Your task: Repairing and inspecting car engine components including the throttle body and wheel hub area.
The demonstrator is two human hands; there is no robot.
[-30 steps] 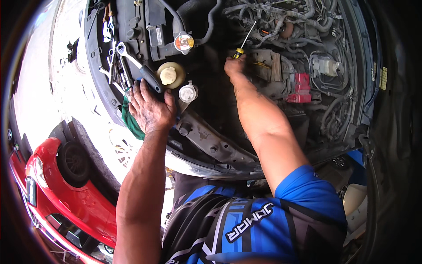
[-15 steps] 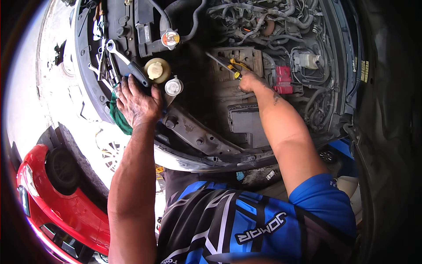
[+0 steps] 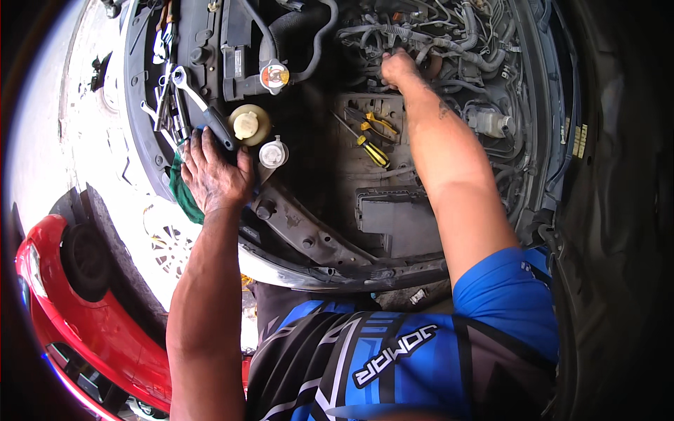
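Note:
My left hand (image 3: 219, 172) lies flat with its fingers spread on the front edge of the engine bay. Under it shows a green cloth (image 3: 184, 193), and a ratchet wrench (image 3: 203, 107) with a black handle rests just beyond the fingertips. Among the hoses and wiring (image 3: 449, 38) at the back of the bay, my right hand (image 3: 400, 70) has its fingers curled; what they grip, if anything, is hidden. A yellow-and-black screwdriver (image 3: 373, 152) and yellow-handled pliers (image 3: 381, 124) lie on the metal battery tray (image 3: 414, 100), left of my right forearm.
Near my left hand stand a cream reservoir cap (image 3: 246, 126) and a white-capped filler neck (image 3: 273, 154). A radiator cap (image 3: 274, 75) sits farther back. Several wrenches (image 3: 166, 105) lie along the left panel. A red car (image 3: 91, 316) is parked at lower left.
My right hand has let go of the screwdriver, which now lies on the tray by the pliers, and has moved farther back into the hoses. My left hand stays in place.

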